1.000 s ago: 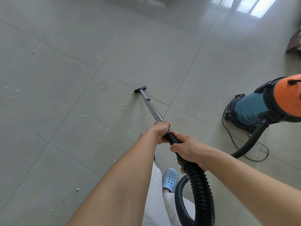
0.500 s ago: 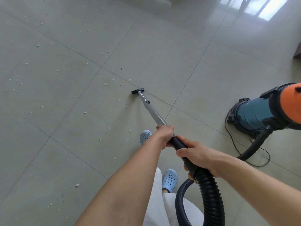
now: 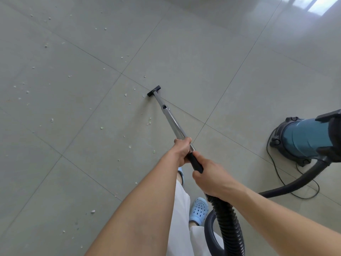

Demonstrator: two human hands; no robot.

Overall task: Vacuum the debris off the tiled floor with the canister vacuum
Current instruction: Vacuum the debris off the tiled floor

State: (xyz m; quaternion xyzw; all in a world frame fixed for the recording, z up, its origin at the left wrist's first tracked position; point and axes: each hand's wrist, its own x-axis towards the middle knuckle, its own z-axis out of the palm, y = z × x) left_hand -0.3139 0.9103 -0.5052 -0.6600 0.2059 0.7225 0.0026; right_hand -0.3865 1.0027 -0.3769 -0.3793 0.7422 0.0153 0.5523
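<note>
Head view: grey tiled floor [image 3: 203, 52], debris [image 3: 125, 94] scattered left of nozzle [image 3: 154, 91]. Left hand [image 3: 181, 150] gripping wand [image 3: 171, 119], right hand [image 3: 210, 177] gripping hose [image 3: 228, 224]; canister vacuum [image 3: 302, 139] standing right. Advisable: keeping nozzle flat, sweeping leftward slowly.

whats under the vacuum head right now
The vacuum head sits on the tiled floor, right at a grout line. Debris lies left of it. Whether any crumbs are beneath it can't be seen; the head covers that spot.
</note>
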